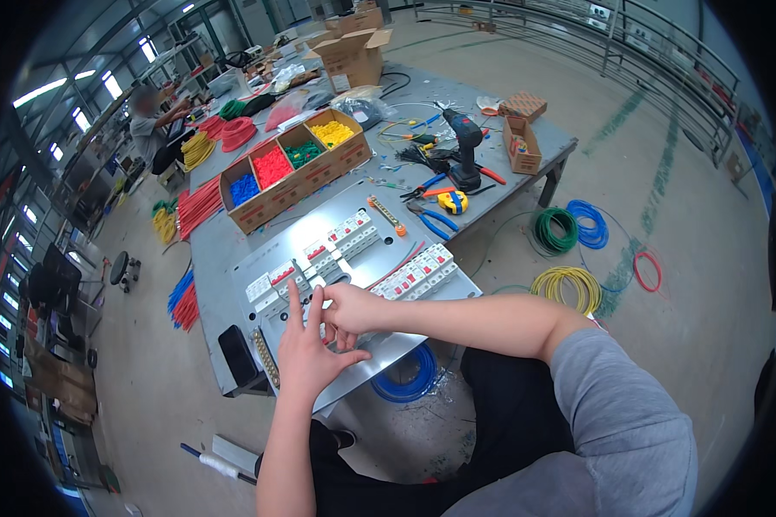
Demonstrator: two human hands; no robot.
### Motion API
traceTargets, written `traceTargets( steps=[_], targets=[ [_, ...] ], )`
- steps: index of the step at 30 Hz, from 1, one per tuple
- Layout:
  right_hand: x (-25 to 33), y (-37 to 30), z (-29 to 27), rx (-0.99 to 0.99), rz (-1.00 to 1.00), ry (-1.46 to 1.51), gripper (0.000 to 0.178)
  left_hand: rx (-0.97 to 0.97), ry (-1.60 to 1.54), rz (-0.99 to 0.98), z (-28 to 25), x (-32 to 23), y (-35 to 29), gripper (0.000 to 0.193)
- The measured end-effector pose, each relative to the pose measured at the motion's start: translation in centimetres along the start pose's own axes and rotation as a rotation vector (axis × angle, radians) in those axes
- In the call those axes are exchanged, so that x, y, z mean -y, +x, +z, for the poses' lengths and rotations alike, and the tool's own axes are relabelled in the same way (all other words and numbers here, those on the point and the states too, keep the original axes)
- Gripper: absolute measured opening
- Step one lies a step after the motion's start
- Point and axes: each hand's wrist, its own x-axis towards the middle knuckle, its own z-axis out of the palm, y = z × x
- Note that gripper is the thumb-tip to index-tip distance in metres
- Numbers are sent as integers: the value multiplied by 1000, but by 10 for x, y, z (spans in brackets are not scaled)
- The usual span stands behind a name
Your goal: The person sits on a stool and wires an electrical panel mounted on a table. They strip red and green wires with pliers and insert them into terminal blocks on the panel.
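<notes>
A metal mounting plate (254, 250) lies on the grey table, bearing rows of white circuit breakers with red switches. The far row (351, 231) runs to the upper right; the near row (418, 271) sits beside my right forearm. Over the plate's front part, my left hand (306, 351) has its fingers stretched and its thumb out to the right. My right hand (352, 310) reaches across, fingers curled and touching or close to the left fingers. What it pinches, if anything, is hidden. A red wire (397, 265) runs along the near row. Brass terminal bars (265, 358) lie on the plate.
A partitioned cardboard box (297, 181) of blue, red, green and yellow small parts stands behind the plate. A cordless drill (466, 151), blue pliers (433, 222) and a yellow tape measure (453, 202) lie right. A phone (237, 355) rests left. Wire coils (567, 289) lie on the floor.
</notes>
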Motion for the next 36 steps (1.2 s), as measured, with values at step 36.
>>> traceTargets(
  steps=[36],
  targets=[
    [-16, 15, -5, 6, -63, -26, 20, 69, 67, -121, -1, -13, 0, 145]
  ],
)
